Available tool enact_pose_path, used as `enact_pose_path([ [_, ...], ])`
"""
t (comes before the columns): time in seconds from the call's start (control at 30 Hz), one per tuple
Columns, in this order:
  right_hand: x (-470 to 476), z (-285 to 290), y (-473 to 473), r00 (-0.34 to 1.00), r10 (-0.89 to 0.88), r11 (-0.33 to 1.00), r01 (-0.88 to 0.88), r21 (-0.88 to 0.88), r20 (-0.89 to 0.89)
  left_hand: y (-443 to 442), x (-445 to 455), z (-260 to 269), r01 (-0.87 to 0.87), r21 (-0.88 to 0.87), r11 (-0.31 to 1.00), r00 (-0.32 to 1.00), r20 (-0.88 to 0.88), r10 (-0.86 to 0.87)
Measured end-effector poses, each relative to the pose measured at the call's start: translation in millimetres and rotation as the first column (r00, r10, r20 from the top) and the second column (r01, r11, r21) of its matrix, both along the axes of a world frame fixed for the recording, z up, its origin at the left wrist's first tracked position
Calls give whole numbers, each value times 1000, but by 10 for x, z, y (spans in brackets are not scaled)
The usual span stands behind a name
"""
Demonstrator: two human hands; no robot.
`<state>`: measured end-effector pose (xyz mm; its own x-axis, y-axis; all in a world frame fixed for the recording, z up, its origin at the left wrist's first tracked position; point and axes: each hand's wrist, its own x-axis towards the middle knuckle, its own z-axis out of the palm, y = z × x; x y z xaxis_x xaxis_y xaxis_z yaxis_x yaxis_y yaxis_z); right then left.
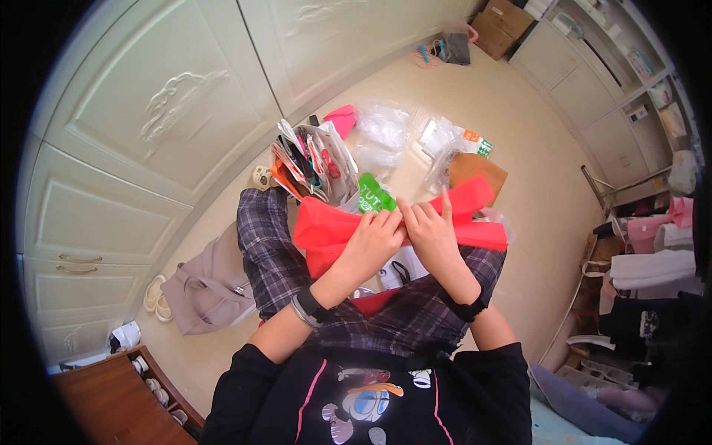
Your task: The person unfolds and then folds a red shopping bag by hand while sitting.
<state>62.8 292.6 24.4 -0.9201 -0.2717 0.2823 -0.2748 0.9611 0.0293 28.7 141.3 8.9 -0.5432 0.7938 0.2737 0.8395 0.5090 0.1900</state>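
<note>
A bright red fabric-like bag (325,231) stretches across in front of my knees, bunched in the middle. My left hand (375,239) grips its gathered centre, knuckles up. Right beside it, my right hand (428,225) pinches the same red material, its index finger raised. On the right side the bag spreads into two flat flaps. Just beyond my hands lies a green plastic packet (376,193) bearing white writing. A white item with a black strap (401,271) shows below my hands, partly hidden by them.
A white paper bag (347,167) packed with folded bags stands beyond my left knee. Clear plastic bags (381,130), a brown paper bag (478,172) and a pink bag (342,119) lie on the floor. A taupe tote (208,283) lies left; cabinets (167,111) line that side, shelving (606,83) the right.
</note>
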Motion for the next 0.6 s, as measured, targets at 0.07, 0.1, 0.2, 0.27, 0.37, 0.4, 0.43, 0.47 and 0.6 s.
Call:
enact_pose_path([
  [0.07, -25, -127, 89, 1000, 31, 999, -31, -7, 4, -105, -29, 46, 15, 109, 994, 999, -36, -11],
  [0.1, -19, -174, 125, 998, 55, 998, -55, -17, 11, -187, -36, 76, 40, 213, 976, 997, -70, -26],
  [0.2, 7, -134, 358, 998, 22, 995, -27, -93, -52, -471, -83, 239, -83, 332, 940, 996, 67, 64],
  [0.27, 28, -75, 486, 998, 12, 987, -22, -161, -66, -709, -163, 229, -242, 326, 914, 967, 159, 199],
  [0.37, 55, 9, 619, 996, 74, 958, -82, -274, -40, -961, -379, 29, -372, 366, 853, 914, 302, 269],
  [0.4, 78, 24, 654, 997, 78, 959, -81, -271, -23, -950, -447, -33, -371, 389, 843, 903, 365, 229],
  [0.43, 65, 33, 630, 995, 99, 955, -98, -278, -12, -1000, -478, -66, -385, 405, 829, 885, 418, 207],
  [0.47, 69, 41, 593, 994, 107, 943, -103, -315, -5, -1021, -455, -77, -406, 382, 830, 873, 431, 228],
  [0.6, 81, 44, 617, 988, 144, 946, -119, -302, 61, -959, -492, -38, -404, 523, 751, 877, 454, 155],
])
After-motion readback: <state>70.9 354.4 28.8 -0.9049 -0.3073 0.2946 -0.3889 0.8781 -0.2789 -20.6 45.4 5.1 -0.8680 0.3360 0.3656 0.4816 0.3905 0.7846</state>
